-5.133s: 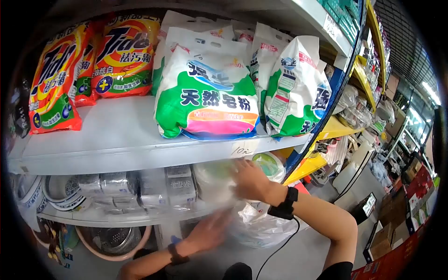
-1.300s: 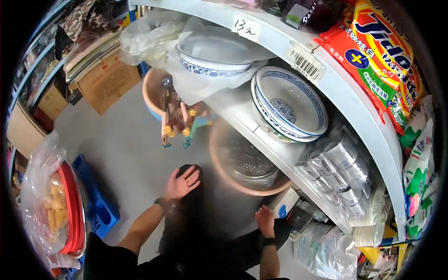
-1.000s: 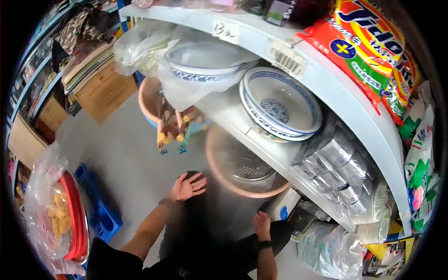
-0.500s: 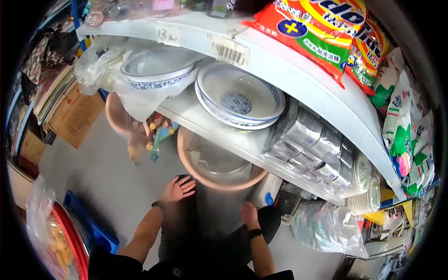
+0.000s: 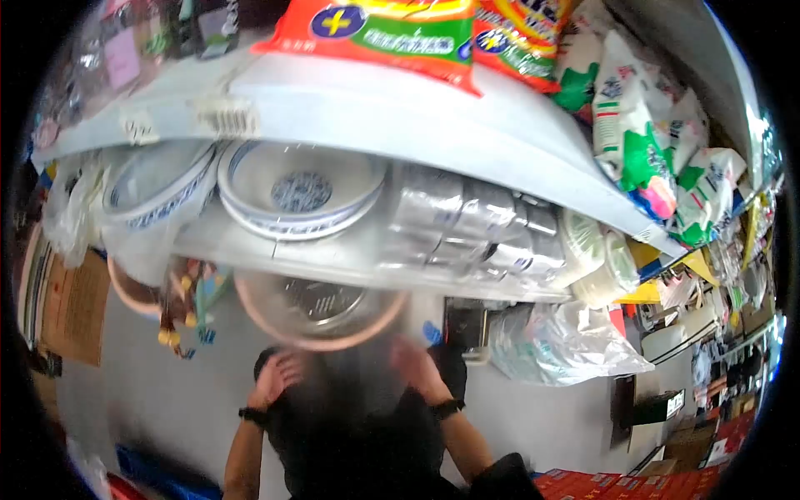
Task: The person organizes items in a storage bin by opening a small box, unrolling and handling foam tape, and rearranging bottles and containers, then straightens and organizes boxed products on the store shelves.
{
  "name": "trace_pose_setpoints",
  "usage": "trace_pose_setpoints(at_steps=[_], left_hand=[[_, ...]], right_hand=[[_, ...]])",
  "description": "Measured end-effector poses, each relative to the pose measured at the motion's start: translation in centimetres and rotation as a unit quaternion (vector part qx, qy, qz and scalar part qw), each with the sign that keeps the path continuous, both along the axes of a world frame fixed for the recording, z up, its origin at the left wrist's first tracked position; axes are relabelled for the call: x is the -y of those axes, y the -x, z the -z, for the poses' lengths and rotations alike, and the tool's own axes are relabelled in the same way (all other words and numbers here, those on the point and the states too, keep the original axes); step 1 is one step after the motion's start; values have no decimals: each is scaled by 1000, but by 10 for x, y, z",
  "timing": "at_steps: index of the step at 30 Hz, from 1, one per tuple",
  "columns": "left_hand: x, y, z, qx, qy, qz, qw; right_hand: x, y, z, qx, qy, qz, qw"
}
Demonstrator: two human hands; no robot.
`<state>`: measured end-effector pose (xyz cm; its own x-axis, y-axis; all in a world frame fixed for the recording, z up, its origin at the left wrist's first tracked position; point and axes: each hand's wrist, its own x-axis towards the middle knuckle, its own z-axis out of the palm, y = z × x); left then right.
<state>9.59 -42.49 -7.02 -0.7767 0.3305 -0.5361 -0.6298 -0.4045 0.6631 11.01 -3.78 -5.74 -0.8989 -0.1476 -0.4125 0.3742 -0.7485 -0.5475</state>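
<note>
My left hand (image 5: pixel 277 377) is over my dark-trousered leg, fingers apart and holding nothing. To its right, my right hand (image 5: pixel 414 367) is near the other knee, blurred, so its fingers cannot be made out. Just beyond both hands, a pink-rimmed basin (image 5: pixel 333 340) with metal strainers in it stands under the lower shelf (image 5: pixel 275 250). On that shelf are stacked blue-and-white bowls (image 5: pixel 302 192), a larger bowl in plastic (image 5: pixel 162 187), plastic-wrapped silvery packs (image 5: pixel 467 221) and wrapped white stacks (image 5: pixel 587 258).
Orange detergent bags (image 5: pixel 400 37) and green-white powder bags (image 5: pixel 637 133) stand on the upper shelf (image 5: pixel 333 108). A clear plastic bag (image 5: pixel 567 346) hangs low at the right. Cardboard (image 5: pixel 77 308) leans at the left. A blue crate (image 5: pixel 162 479) is at the lower left.
The view has swung right, so shelves and bowls sit further left in it. The red container at the lower left has mostly left view. My right hand is raised a little and blurred.
</note>
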Motion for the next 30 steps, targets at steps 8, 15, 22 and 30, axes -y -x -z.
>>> trace_pose_setpoints(at_steps=[8, 15, 22, 30], left_hand=[[-75, 57, -218, -417, 278, -65, 863], [-97, 111, -388, -702, 497, -331, 388], [-120, 170, -393, -707, 540, -314, 331], [-128, 175, -387, -705, 487, -371, 359]], right_hand=[[-43, 26, -281, -310, -527, 143, 778], [2, 65, -401, -404, -821, 286, 285], [3, 109, -386, -400, -826, 321, 234], [16, 122, -380, -351, -823, 398, 202]])
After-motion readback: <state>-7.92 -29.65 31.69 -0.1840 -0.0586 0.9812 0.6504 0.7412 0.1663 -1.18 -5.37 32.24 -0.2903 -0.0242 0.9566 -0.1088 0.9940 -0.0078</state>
